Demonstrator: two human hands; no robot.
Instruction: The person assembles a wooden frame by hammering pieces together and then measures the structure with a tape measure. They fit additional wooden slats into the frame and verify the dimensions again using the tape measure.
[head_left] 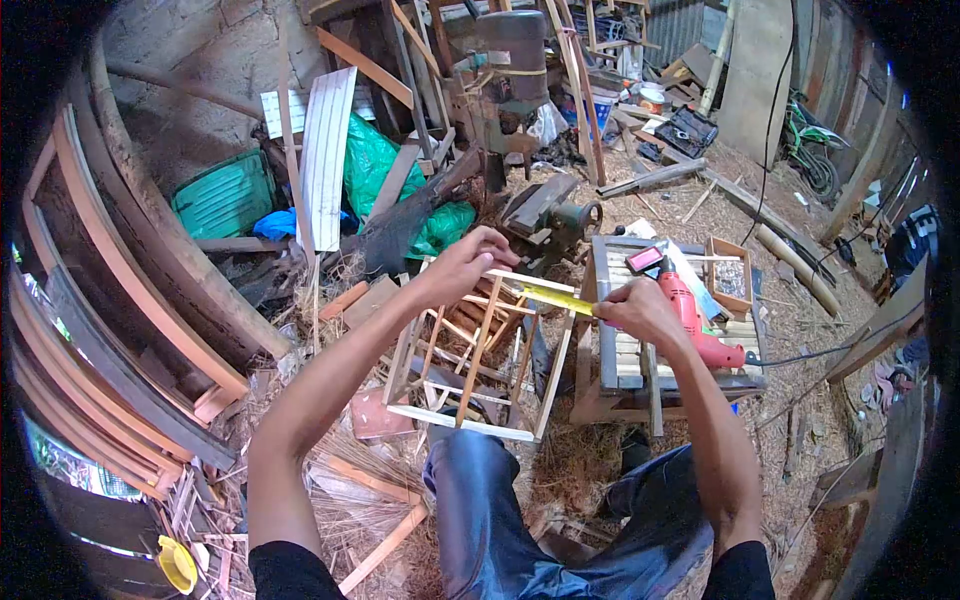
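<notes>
A small frame of pale wooden strips [462, 423] stands tilted in front of my knees. A yellow tape measure blade [560, 299] lies along its upper far bar. My left hand [468, 267] is at the far left corner of the frame, fingers bent over the bar near the tape's left end. My right hand [640, 308] is closed around the tape measure's other end, just past the frame's right corner. The tape's case is hidden in my palm. Close to my right hand, a red power drill [683, 305] lies on a slatted wooden stool [608, 345].
On the stool are a pink-and-white packet [645, 259] and a wooden box [730, 262] of small metal pieces. A vise [578, 218] stands ahead. Curved wooden pieces [150, 270] lean at left. Shavings and scraps cover the floor. The drill's cord [810, 352] runs right.
</notes>
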